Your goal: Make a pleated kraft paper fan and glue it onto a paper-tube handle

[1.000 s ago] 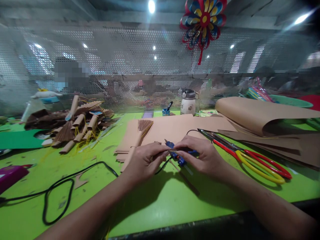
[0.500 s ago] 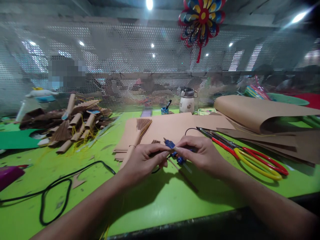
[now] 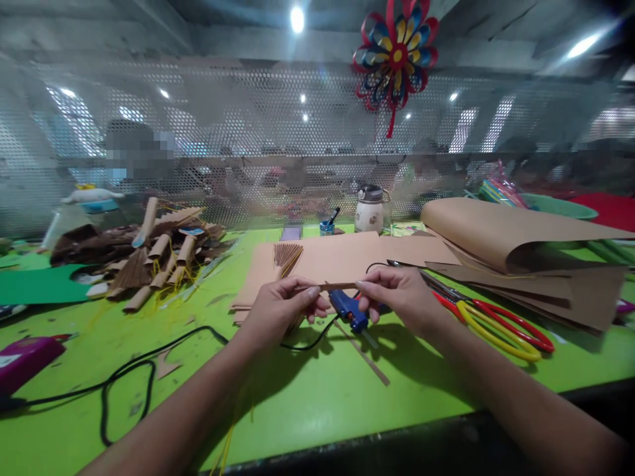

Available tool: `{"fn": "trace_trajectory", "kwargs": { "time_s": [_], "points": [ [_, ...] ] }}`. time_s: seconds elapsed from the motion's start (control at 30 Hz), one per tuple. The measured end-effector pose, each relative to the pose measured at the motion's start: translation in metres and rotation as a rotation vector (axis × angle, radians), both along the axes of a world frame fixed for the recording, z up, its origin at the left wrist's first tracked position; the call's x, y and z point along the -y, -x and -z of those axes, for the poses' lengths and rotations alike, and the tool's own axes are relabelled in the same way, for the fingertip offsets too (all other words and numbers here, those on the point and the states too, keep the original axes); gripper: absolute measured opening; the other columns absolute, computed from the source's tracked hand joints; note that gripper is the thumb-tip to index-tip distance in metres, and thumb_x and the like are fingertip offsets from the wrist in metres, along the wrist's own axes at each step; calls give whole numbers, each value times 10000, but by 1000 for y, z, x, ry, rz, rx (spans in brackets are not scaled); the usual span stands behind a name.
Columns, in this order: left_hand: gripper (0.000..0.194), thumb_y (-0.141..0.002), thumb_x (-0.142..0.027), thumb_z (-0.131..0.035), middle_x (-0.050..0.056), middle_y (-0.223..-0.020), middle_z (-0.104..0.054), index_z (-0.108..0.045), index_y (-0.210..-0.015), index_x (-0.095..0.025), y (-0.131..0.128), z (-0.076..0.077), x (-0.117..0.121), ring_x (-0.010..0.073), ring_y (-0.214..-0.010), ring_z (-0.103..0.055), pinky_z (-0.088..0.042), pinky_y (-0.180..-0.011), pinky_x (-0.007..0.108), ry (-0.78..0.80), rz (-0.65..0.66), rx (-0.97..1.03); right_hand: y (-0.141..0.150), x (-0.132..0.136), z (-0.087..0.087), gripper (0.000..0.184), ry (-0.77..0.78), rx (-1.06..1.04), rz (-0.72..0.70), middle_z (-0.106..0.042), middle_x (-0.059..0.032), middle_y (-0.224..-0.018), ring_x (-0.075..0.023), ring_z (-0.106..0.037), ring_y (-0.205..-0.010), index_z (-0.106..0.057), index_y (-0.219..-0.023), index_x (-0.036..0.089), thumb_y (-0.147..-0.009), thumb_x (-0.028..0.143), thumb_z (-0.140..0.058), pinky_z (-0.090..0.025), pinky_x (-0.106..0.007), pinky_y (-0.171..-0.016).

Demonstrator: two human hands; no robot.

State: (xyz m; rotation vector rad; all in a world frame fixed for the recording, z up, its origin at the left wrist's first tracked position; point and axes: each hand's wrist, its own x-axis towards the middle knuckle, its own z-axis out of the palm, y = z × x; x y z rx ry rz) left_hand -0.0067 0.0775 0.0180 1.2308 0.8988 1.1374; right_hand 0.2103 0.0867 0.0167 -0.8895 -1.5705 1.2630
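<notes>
A narrow strip of brown paper (image 3: 338,287) is stretched level between my two hands. My left hand (image 3: 288,305) pinches one end between thumb and fingers, and my right hand (image 3: 397,294) pinches the other. Just below the strip lies a blue glue gun (image 3: 351,312), its black cord running left under my left hand. Another thin brown paper strip (image 3: 370,362) rests on the green table near the gun. Behind my left hand, a pleated paper fan piece (image 3: 288,258) lies on stacked brown paper sheets (image 3: 342,254).
To the right are scissors with red and yellow handles (image 3: 496,324) and a folded roll of brown paper (image 3: 496,228). A heap of paper tubes and fans (image 3: 159,258) lies at left. A white jar (image 3: 369,211) stands at the back; a purple box (image 3: 30,363) sits far left.
My hands have moved apart, so more of the paper strip shows between them. The view has tilted up slightly, and the glue gun is less covered.
</notes>
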Motion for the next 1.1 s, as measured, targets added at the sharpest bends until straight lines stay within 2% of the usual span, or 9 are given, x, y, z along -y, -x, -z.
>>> {"fn": "trace_trajectory", "kwargs": {
  "time_s": [0.1, 0.2, 0.4, 0.6, 0.7, 0.77, 0.87, 1.0, 1.1],
  "points": [
    [157, -712, -205, -737, 31, -682, -685, -625, -799, -138, 0, 1, -2, 97, -618, -618, -469, -581, 173, 54, -47, 204, 7, 4, -2, 232, 83, -38, -59, -698, -31, -666, -97, -622, -474, -623, -740, 138, -811, 359, -632, -495, -232, -509],
    [136, -744, -202, -715, 9, -700, -656, -621, -819, -139, 0, 4, -3, 69, -647, -596, -463, -626, 154, 80, -46, 301, 16, 9, -8, 244, 179, -88, -119, -705, -40, -673, -127, -659, -516, -595, -750, 135, -805, 370, -635, -520, -261, -555],
    [190, -706, -223, -749, 43, -744, -670, -663, -827, -104, -4, 5, 2, 93, -678, -607, -473, -633, 175, 90, -40, 281, 31, 17, -20, 259, 257, -157, -169, -704, -61, -651, -151, -659, -492, -543, -748, 139, -791, 374, -642, -504, -270, -524],
    [220, -695, -234, -752, 66, -786, -691, -677, -847, -94, -8, 2, 7, 122, -716, -628, -496, -656, 203, 83, -20, 276, 37, 18, -10, 270, 321, -190, -175, -683, -35, -600, -132, -631, -451, -509, -731, 150, -787, 384, -634, -478, -244, -491],
    [227, -688, -235, -756, 70, -808, -696, -675, -848, -95, -8, 2, 8, 124, -718, -631, -505, -684, 216, 108, -22, 259, 36, 22, -8, 263, 303, -123, -171, -673, -22, -621, -121, -622, -471, -519, -789, 151, -821, 401, -594, -478, -248, -516],
    [222, -690, -225, -753, 62, -815, -697, -675, -857, -101, -7, 2, 8, 113, -709, -628, -505, -693, 209, 126, -26, 234, 31, 26, -11, 265, 232, -19, -128, -666, -21, -671, -117, -621, -514, -541, -857, 146, -847, 410, -559, -490, -262, -559],
    [212, -709, -224, -739, 52, -840, -699, -676, -882, -118, -4, 2, 7, 106, -735, -632, -500, -711, 193, 157, -35, 184, 6, 33, -19, 254, -14, 218, 26, -659, -36, -770, -135, -625, -632, -586, -926, 150, -871, 391, -527, -506, -292, -643],
    [221, -747, -265, -709, 64, -886, -705, -677, -923, -136, -1, 2, 6, 121, -790, -639, -497, -699, 187, 179, -27, 144, -64, 36, -18, 224, -441, 757, 361, -660, -74, -849, -191, -605, -787, -644, -875, 172, -890, 325, -482, -470, -343, -748],
    [221, -765, -289, -689, 82, -916, -704, -682, -918, -130, -2, 1, 8, 130, -785, -635, -497, -665, 190, 180, 22, 135, -124, 36, -6, 267, -525, 1165, 507, -639, -109, -892, -225, -595, -822, -665, -901, 168, -880, 317, -444, -460, -373, -762]
  ]
}}
